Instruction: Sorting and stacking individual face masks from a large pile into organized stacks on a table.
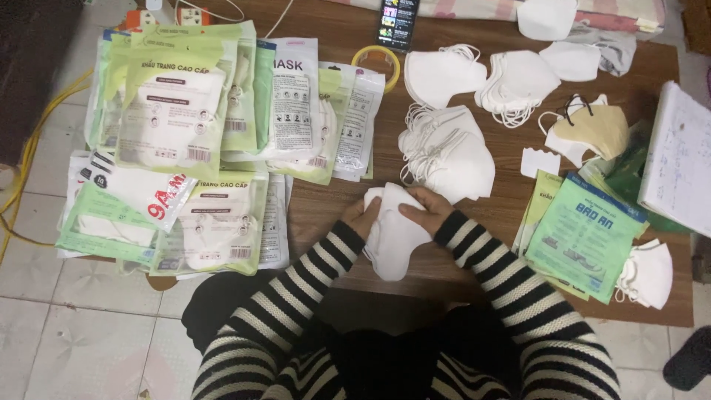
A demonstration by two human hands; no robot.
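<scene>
A small stack of white folded face masks (392, 237) is held over the near edge of the low wooden table (326, 215). My left hand (363, 216) grips its left side and my right hand (427, 210) grips its upper right side. Both arms wear black-and-white striped sleeves. Just beyond my hands lies a pile of white masks (448, 152) with their ear loops showing. More white masks (442, 74) and another white pile (518, 83) lie farther back.
Green-and-white packaged masks (178, 111) are piled at the left, hanging over the table edge. Green empty bags (585, 237) lie at the right, beside a tan mask (596, 130), a white notebook (678, 170), a tape roll (376, 63) and a phone (398, 22). Yellow cable (29, 148) crosses the tiled floor.
</scene>
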